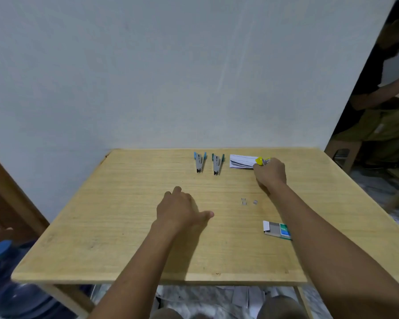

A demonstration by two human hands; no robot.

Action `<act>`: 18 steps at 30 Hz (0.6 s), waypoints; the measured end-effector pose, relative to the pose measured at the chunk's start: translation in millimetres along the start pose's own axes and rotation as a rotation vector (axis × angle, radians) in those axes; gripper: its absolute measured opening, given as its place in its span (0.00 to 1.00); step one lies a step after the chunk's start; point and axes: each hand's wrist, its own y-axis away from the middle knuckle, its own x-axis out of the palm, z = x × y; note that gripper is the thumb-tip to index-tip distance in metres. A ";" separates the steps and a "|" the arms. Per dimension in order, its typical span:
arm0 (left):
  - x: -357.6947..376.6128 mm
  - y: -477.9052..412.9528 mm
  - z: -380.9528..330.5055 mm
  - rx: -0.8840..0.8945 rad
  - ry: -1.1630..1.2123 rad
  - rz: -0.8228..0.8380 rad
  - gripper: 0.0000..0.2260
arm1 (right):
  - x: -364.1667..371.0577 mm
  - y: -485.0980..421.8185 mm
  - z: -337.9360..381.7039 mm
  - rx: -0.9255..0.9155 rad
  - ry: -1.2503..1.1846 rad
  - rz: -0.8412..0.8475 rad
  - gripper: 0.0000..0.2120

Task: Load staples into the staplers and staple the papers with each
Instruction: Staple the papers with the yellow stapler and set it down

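Two grey staplers with blue ends lie side by side near the table's far edge, one on the left [199,162] and one to its right [217,164]. A small stack of white papers [241,161] lies just right of them. My right hand [270,174] is closed around a yellow stapler [261,161] at the papers' right end. My left hand [182,209] rests flat on the table, fingers apart, holding nothing. A staple box [277,230] lies open near my right forearm, and loose staple pieces [248,201] sit between it and the papers.
The wooden table [124,215] stands against a pale wall. A blue water jug [7,277] is on the floor at the left. Another person [382,107] sits at the far right beside a stool. Papers litter the floor under the table.
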 end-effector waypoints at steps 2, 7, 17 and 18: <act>-0.2 1.5 -0.7 0.009 -0.010 -0.001 0.35 | -4.9 13.7 5.3 -0.020 -0.044 0.037 0.13; -5.4 3.4 11.3 0.059 -0.038 -0.002 0.32 | -14.0 62.8 44.3 -0.129 -0.190 0.340 0.07; -24.0 -1.1 72.4 -0.093 -0.054 -0.012 0.35 | 70.8 117.6 79.7 -0.423 0.377 0.504 0.08; -24.4 -1.9 73.8 -0.081 -0.060 -0.010 0.35 | 77.7 119.4 82.8 -0.430 0.393 0.479 0.07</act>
